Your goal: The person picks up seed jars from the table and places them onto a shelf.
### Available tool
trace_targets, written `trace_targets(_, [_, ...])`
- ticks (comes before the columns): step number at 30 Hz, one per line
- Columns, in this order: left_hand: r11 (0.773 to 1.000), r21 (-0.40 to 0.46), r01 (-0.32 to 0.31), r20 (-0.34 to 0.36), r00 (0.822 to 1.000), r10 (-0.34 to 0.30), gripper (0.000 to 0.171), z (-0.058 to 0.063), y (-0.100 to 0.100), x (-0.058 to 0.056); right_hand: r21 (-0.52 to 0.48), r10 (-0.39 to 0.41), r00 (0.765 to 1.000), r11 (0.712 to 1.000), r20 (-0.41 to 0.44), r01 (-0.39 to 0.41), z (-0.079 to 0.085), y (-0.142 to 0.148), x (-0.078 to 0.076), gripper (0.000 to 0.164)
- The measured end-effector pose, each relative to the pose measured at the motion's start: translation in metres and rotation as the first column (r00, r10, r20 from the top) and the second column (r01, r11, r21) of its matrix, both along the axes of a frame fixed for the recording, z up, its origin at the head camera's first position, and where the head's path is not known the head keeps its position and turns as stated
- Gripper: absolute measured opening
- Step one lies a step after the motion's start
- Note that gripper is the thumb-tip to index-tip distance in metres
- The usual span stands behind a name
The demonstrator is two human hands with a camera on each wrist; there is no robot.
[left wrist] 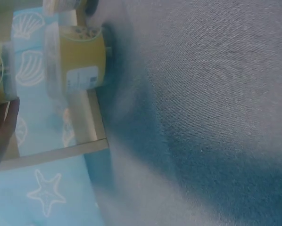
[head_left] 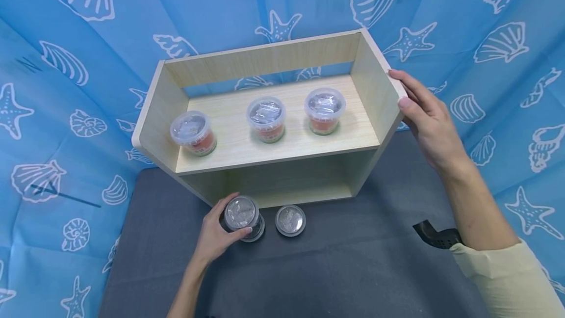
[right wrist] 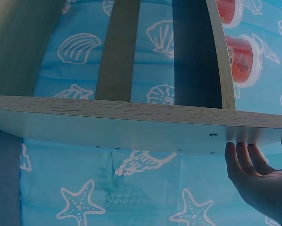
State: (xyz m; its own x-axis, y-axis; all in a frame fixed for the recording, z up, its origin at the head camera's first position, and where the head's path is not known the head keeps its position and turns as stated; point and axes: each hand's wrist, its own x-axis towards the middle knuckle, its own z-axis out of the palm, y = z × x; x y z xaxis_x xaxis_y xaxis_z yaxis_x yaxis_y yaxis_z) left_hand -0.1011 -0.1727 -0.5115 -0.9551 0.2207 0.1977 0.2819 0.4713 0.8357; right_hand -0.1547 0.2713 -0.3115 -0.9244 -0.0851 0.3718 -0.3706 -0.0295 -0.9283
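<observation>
Holding a lidded tub in front of the shelf, the left hand curls round it, while the right hand rests spread fingers against the shelf's right side.

Through my right wrist feed I see the wooden shelf unit's side panel crossing the view, small dark holes dotting its outer face. My right hand sits at lower right, fingertips touching that face, the digits spread. Beyond the panel's grained edge I make out a back slat and a shelf board with a shadowed underside. Two red tubs with translucent lids, the nearer tub bearing a fruit print, rest on the board. A blue curtain with white shells and starfish hangs behind; a dark counter fills the lower-left corner.
</observation>
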Motion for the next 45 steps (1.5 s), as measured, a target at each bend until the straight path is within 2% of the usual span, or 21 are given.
trace_targets(5, [0.996,0.052,-0.072,0.037,0.997,0.070,0.084,-0.004,0.001,-0.008,-0.004,0.005,1.000,1.000,0.001,-0.005,-0.001,-0.001,-0.001,0.045])
trace_targets(8, [0.992,0.054,-0.113,0.053,0.993,0.110,0.084,-0.003,0.004,-0.014,-0.002,-0.006,1.000,1.000,0.004,0.006,-0.001,-0.001,-0.001,0.045])
trace_targets(16, [0.985,0.107,-0.136,0.064,0.989,0.130,0.079,0.026,0.019,-0.017,-0.009,-0.020,1.000,1.000,0.012,0.020,-0.001,-0.001,0.000,0.046])
trace_targets(19, [0.978,0.135,-0.156,0.060,0.987,0.149,0.077,0.025,0.021,-0.020,-0.019,-0.011,1.000,1.000,0.005,0.011,-0.001,-0.002,-0.001,0.046])
trace_targets(23, [0.967,0.175,-0.185,0.052,0.983,0.178,0.075,0.015,0.021,-0.026,-0.025,-0.008,1.000,1.000,-0.008,0.008,-0.002,-0.002,-0.001,0.046])
trace_targets(30, [0.953,0.185,-0.240,0.050,0.971,0.235,0.080,-0.033,0.016,-0.046,-0.021,-0.030,1.000,0.999,-0.007,0.030,-0.003,-0.003,-0.001,0.046])
trace_targets(32, [0.951,0.173,-0.256,0.045,0.967,0.252,0.081,-0.041,0.016,-0.048,-0.017,-0.034,0.999,0.999,-0.005,0.034,-0.004,-0.003,-0.001,0.046])
trace_targets(37, [0.945,0.155,-0.288,0.043,0.958,0.285,0.081,-0.053,0.019,-0.050,-0.028,-0.032,0.999,0.999,-0.009,0.032,-0.005,-0.004,-0.001,0.046])
trace_targets(41, [0.943,0.138,-0.302,0.036,0.953,0.300,0.081,-0.057,0.023,-0.051,-0.044,-0.027,0.999,0.999,-0.018,0.027,-0.005,-0.004,-0.001,0.046])
trace_targets(45, [0.931,0.153,-0.331,0.031,0.943,0.331,0.082,-0.060,0.024,-0.049,-0.051,-0.027,0.999,0.998,-0.021,0.026,-0.005,-0.004,-0.001,0.046])
